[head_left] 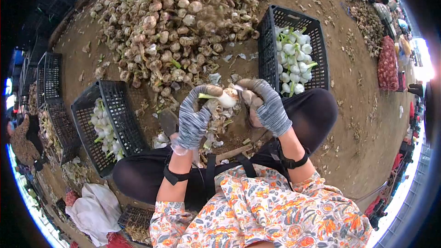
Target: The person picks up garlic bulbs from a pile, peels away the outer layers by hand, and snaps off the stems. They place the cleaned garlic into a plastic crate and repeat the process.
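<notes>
My left hand (pixel 193 117), in a grey striped glove, is closed around a garlic bulb (pixel 226 98). The bulb is white on its side, brownish at the root end, and its short green stem points left. My right hand (pixel 268 105), gloved alike, is pinched at the root end on a thin pale flap that looks like garlic skin (pixel 238 87). Loose skins and stem scraps (pixel 216 133) lie on the ground below both hands. Beyond them rises a big heap of unpeeled garlic (pixel 179 27).
Black crates with cleaned white garlic stand at my right (pixel 326 59) and left (pixel 124 110). More crates (pixel 48 73) line the far left. A white sack (pixel 94 211) lies behind left; a red net bag (pixel 388 64) stands far right. Other people are at the edges.
</notes>
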### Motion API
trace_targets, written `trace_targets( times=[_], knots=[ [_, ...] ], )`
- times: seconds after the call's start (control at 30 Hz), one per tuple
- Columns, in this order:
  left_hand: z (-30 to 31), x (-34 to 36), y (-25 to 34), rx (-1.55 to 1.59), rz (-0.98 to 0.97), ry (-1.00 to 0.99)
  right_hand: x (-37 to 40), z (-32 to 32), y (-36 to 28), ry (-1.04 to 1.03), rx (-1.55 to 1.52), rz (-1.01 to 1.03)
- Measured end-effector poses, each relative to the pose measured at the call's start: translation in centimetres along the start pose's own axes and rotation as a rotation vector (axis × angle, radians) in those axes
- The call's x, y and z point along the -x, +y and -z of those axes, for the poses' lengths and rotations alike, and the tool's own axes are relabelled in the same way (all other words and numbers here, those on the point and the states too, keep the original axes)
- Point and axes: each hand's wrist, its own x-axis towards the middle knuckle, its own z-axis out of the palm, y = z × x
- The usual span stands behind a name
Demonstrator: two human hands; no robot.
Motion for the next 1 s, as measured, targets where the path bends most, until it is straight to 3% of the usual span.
trace_targets(
  times=[0.03,0.07,0.13,0.33,0.47,0.53,0.57,0.6,0.63,0.7,0.73,0.8,0.83,0.93,1.0],
  knots=[
    [-0.3,0.0,0.2,-0.034,-0.025,0.006,0.4,-0.9,-0.4,0.035,-0.188,-0.149],
    [-0.3,0.0,0.2,-0.036,-0.023,0.003,0.2,-1.0,-0.9,0.038,-0.189,-0.152],
    [-0.4,-0.1,0.3,-0.142,-0.110,-0.042,-0.3,-0.9,-2.2,-0.036,0.159,0.182],
    [-0.1,0.2,-0.6,-0.218,-0.134,-0.006,-0.5,-1.5,-1.6,-0.010,0.331,0.331],
    [-0.5,0.3,-0.1,-0.313,-0.163,-0.038,-0.5,-2.1,1.3,-0.013,0.463,0.243],
    [-0.8,0.4,-0.1,-0.205,-0.163,-0.045,-0.8,-2.0,3.0,0.069,0.534,-0.063],
    [-0.8,0.4,0.0,-0.098,-0.164,-0.053,-1.0,-1.5,1.7,-0.037,0.291,-0.323],
    [-0.5,0.1,0.0,-0.099,-0.166,-0.053,-0.6,-1.2,3.1,-0.037,0.290,-0.322],
    [-0.1,-0.1,-0.1,0.122,-0.117,-0.081,0.1,-1.0,5.5,-0.162,0.320,-0.222],
    [0.2,-0.2,-0.9,0.484,-0.011,-0.020,0.2,-0.3,3.5,-0.115,0.663,0.319],
    [0.4,-0.2,-1.4,0.481,-0.013,-0.016,0.1,0.1,2.1,-0.117,0.659,0.322],
    [0.8,-0.4,-1.8,0.710,0.051,0.062,0.2,0.3,0.7,-0.115,-0.227,-0.246],
    [1.0,-0.5,-2.3,0.754,0.016,0.049,0.1,0.2,1.3,-0.103,-0.438,-0.271],
    [1.4,-1.0,-2.9,0.963,-0.014,-0.072,-0.7,-1.2,0.3,-0.073,-0.300,-0.093],
    [0.9,-1.0,-2.7,0.974,-0.012,-0.005,-0.1,-2.5,-1.4,-0.110,-0.294,-0.188]
  ],
)
